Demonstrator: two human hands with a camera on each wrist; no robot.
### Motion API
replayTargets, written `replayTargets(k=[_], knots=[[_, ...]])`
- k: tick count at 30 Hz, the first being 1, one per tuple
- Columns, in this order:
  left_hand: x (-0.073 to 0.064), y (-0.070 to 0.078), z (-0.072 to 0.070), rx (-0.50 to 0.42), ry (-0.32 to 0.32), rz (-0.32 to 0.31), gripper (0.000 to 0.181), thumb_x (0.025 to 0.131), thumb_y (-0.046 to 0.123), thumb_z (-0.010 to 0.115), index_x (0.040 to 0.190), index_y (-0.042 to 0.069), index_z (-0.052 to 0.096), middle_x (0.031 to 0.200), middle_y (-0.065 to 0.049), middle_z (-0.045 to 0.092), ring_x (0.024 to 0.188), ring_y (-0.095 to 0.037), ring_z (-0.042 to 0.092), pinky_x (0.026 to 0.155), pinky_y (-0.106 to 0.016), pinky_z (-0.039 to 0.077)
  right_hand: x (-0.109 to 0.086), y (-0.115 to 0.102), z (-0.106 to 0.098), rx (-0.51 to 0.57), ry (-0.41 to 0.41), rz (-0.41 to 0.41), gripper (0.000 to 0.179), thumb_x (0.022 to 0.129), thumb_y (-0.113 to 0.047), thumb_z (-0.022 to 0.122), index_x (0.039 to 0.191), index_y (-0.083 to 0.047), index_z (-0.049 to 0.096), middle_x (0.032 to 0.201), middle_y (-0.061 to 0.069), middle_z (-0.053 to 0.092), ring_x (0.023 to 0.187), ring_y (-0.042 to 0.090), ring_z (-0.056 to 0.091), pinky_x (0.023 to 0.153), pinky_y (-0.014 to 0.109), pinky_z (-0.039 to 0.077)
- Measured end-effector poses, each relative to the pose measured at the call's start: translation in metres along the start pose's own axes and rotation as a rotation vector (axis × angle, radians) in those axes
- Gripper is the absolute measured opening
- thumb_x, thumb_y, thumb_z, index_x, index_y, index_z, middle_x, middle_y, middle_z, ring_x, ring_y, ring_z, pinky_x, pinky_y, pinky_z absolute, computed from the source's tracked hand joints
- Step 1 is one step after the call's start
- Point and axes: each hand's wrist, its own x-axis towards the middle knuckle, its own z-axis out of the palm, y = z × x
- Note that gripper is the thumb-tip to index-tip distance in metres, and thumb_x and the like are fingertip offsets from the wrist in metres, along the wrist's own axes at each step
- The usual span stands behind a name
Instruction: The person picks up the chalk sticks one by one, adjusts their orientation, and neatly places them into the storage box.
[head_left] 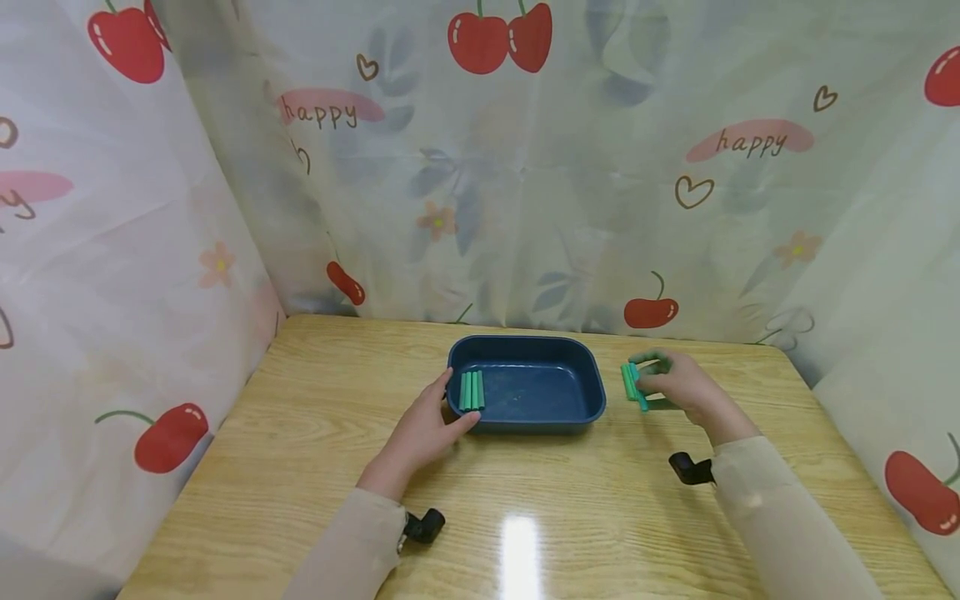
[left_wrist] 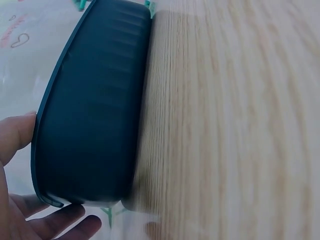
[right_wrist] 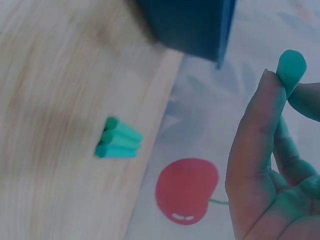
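Note:
A dark blue rectangular tub (head_left: 525, 427) stands on the table. My left hand (head_left: 423, 429) grips its near left corner, thumb at the front and fingers along the left side. In the left wrist view the fingers (left_wrist: 52, 225) wrap the end of the tub (left_wrist: 92, 110). Several green sticks (head_left: 471, 390), short and chalk-like, lie side by side inside at the left end. To the right of the tub, my right hand (head_left: 678, 385) pinches one green stick (right_wrist: 291, 69) between thumb and finger, above the table. Three more sticks (right_wrist: 117, 139) lie together just below it.
The pale wooden table (head_left: 555, 508) ends at a printed curtain (head_left: 510, 208) behind, with more curtain at both sides. A black wrist camera (head_left: 425, 526) sits on the left sleeve, another camera (head_left: 690, 468) on the right.

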Motion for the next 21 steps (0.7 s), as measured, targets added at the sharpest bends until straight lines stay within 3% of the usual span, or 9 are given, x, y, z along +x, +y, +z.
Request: replayTargets(k=[8,15,21], knots=[[0.0,0.0,0.0,0.0,0.0,0.005,0.091,0.092,0.048,0.07,0.162,0.019,0.02,0.162,-0.01,0.029,0.147,-0.031,0.032,0.115,-0.054,0.032,-0.003,-0.016,0.009,0.059,0.002,-0.046,0.054,0.096,-0.006,0.061,0.143,0.007,0.039,0.109,0.018,0.057,0.082,0.023,0.063,0.076,0.039,0.059],[0.0,-0.002,0.0,0.008,-0.003,0.018,0.091,0.092,0.047,0.07,0.162,0.018,0.019,0.162,-0.011,0.029,0.145,-0.031,0.034,0.115,-0.053,0.032,-0.003,-0.028,0.019,0.073,0.016,-0.064,0.056,0.095,-0.01,0.063,0.144,0.005,0.041,0.113,0.018,0.056,0.086,0.023,0.061,0.078,0.044,0.058],[0.001,-0.002,0.0,0.002,0.0,0.017,0.091,0.092,0.048,0.07,0.161,0.018,0.02,0.162,-0.011,0.03,0.145,-0.031,0.034,0.115,-0.053,0.032,-0.002,-0.037,0.028,0.119,0.021,-0.063,0.056,0.094,-0.009,0.063,0.144,0.003,0.041,0.113,0.016,0.056,0.088,0.023,0.061,0.078,0.041,0.058]])
